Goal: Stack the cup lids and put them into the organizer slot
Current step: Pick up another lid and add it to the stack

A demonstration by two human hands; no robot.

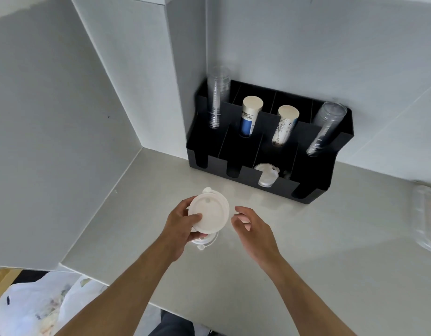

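Observation:
My left hand (182,226) grips a small stack of white cup lids (209,212), held a little above the counter, thumb on top. A clear lid with a small tab (206,242) lies on the counter just under that hand. My right hand (250,226) hovers to the right of the stack with fingers apart and curled, holding nothing. The black organizer (248,175) stands against the wall ahead. One of its front slots holds several white lids (266,175) standing on edge.
The organizer's back slots hold two stacks of clear cups (216,98) (327,127) and two stacks of paper cups (250,115) (286,124). A clear plastic container (428,217) sits at the counter's right edge. A white plastic bag (39,304) lies below the counter at lower left.

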